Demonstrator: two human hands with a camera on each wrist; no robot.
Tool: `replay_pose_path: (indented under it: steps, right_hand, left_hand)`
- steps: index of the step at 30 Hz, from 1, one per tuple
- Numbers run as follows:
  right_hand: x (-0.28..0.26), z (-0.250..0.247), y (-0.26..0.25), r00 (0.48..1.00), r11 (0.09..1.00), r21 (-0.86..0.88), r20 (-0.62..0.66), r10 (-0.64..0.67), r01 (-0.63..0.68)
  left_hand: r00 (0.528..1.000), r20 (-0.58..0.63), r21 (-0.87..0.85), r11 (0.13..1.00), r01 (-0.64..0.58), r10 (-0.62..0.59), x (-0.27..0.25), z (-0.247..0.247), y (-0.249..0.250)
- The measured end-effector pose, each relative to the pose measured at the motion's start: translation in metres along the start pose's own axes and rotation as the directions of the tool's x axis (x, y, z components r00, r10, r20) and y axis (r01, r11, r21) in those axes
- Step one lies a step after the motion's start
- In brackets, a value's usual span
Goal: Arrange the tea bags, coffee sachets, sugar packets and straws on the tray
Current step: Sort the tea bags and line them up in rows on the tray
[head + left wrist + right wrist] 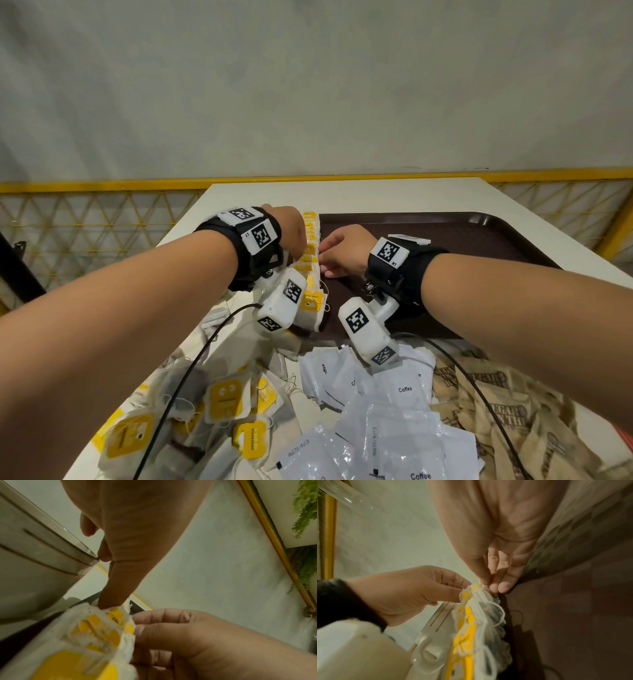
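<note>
1. I see my left hand (291, 236) at the row of tea bags (310, 270) standing on edge along the left rim of the brown tray (445, 246); its fingers are extended, the tips pressing on the tops of the bags.
2. My right hand (342, 251) meets the same row from the tray side, thumb and forefinger closed in a pinch on a bag's top edge; the right wrist view shows it, though blurred.
3. From the head camera both sets of fingertips are hidden behind the hands and wrist units, so I rely on the wrist views for the contact.
4. Loose tea bags (191, 421) lie heaped on the white table (274, 195) at near left, partly cut off by my forearm.
5. White coffee sachets (387, 421) are piled near centre, running out of frame below.
6. Brown sugar packets (496, 404) sit at near right, half covered by my right arm.
7. I cannot make out any straws.
</note>
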State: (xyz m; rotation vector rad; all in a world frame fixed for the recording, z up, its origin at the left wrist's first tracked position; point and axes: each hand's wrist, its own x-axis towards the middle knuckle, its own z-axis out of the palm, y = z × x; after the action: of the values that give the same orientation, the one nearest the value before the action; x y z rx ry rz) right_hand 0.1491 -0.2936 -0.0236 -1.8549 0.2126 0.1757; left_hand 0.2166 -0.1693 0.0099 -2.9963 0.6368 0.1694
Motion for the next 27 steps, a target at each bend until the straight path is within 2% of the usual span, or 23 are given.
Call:
replay_pose_path:
  steps: [8, 15, 19, 24, 27]
  right_hand:
    - [0.003, 0.001, 0.002, 0.998, 0.998, -0.024, -0.017, -0.065, 0.064]
    - [-0.001, -0.002, 0.001, 1.0, 1.0, 0.007, -0.018, -0.018, 0.018]
    - [-0.003, -0.001, 0.005, 0.999, 0.999, 0.023, 0.032, -0.024, 0.024]
    - [-0.001, -0.001, 0.007, 0.999, 0.999, 0.02, 0.037, -0.039, 0.038]
    - [-0.002, 0.0, 0.007, 0.998, 0.999, 0.01, 0.047, -0.049, 0.049]
  left_hand:
    - [1.0, 0.023, 0.076, 0.997, -0.011, 0.009, 0.003, 0.001, 0.0]
    - [1.0, 0.004, -0.03, 0.999, -0.023, 0.023, 0.004, -0.004, -0.001]
    - [1.0, 0.002, -0.057, 0.998, -0.026, 0.026, 0.007, 0.002, -0.001]
    - [0.998, -0.063, -0.11, 0.994, 0.014, -0.021, -0.001, -0.003, -0.004]
    - [1.0, -0.024, -0.084, 0.996, 0.009, -0.011, -0.012, -0.012, -0.003]
